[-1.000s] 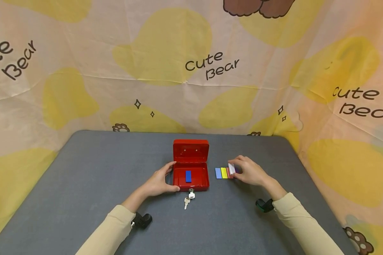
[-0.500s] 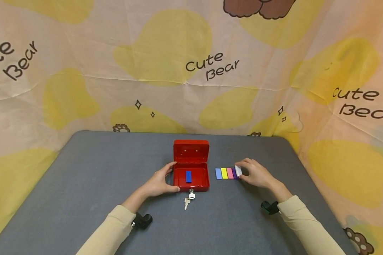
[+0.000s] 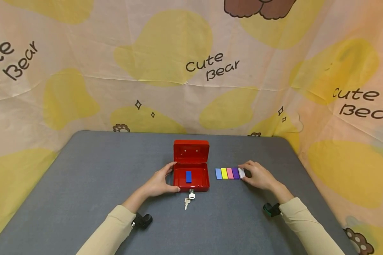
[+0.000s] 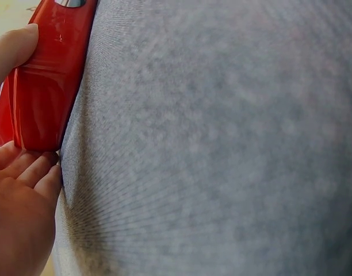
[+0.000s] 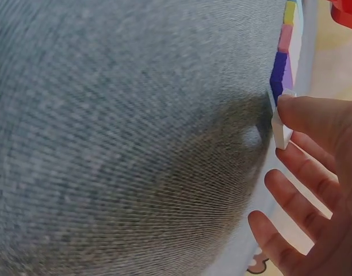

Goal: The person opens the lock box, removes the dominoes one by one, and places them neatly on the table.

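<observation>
On the table lies a red cash box [image 3: 200,177], its lid [image 3: 191,151] raised. A blue block [image 3: 188,176] is inside. My left hand [image 3: 159,182] grips the box's left side, thumb at the front corner and fingers along the side. To the right of the box, my right hand [image 3: 260,176] pinches a thin white block [image 3: 241,173] between thumb and fingers. In the right wrist view that white block [image 5: 281,131] is tilted at the row's end, beside the purple block [image 3: 235,173]. Pink [image 3: 230,173], yellow [image 3: 224,173] and light blue [image 3: 218,174] blocks continue the row leftward.
A key [image 3: 192,195] sits in the box's front lock, with a second key [image 3: 187,203] hanging from it onto the grey table [image 3: 115,159]. Behind the table's far edge hangs a printed cloth [image 3: 166,46].
My right hand has moved right with the white block, from above the pink one to past the purple one, which is now uncovered. The left hand and box stay in place.
</observation>
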Demonstrator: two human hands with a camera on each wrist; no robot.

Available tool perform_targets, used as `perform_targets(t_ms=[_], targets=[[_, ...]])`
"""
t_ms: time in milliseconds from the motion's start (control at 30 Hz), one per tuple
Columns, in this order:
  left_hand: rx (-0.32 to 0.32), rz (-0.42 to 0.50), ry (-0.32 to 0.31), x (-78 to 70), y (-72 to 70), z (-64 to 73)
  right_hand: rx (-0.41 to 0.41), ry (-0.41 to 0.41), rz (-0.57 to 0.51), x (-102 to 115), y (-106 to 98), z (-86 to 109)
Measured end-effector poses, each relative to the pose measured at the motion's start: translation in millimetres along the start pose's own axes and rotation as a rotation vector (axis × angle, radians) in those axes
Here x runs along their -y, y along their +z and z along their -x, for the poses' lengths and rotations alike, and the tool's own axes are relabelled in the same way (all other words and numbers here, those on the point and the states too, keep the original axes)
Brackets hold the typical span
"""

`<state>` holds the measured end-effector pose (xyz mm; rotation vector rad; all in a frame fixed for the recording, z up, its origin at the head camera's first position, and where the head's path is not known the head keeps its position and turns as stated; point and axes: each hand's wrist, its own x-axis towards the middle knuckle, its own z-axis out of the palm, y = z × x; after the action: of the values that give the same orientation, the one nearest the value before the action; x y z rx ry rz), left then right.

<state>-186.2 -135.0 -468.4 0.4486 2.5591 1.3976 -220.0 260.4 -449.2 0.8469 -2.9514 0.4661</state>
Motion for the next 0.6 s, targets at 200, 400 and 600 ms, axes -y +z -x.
perform_targets(t_ms=[200, 400, 600], targets=[[0.002, -0.001, -0.002, 1.4, -0.1, -0.6, 0.007, 0.003, 0.009, -2.1, 4.7, 0.2], [0.002, -0.010, -0.002, 1.2, 0.1, -0.5, 0.003, 0.000, 0.008, -1.7, 5.6, -0.4], [0.000, -0.008, -0.002, 1.5, 0.2, -0.4, 0.002, -0.006, 0.012, -1.1, 4.9, -0.6]])
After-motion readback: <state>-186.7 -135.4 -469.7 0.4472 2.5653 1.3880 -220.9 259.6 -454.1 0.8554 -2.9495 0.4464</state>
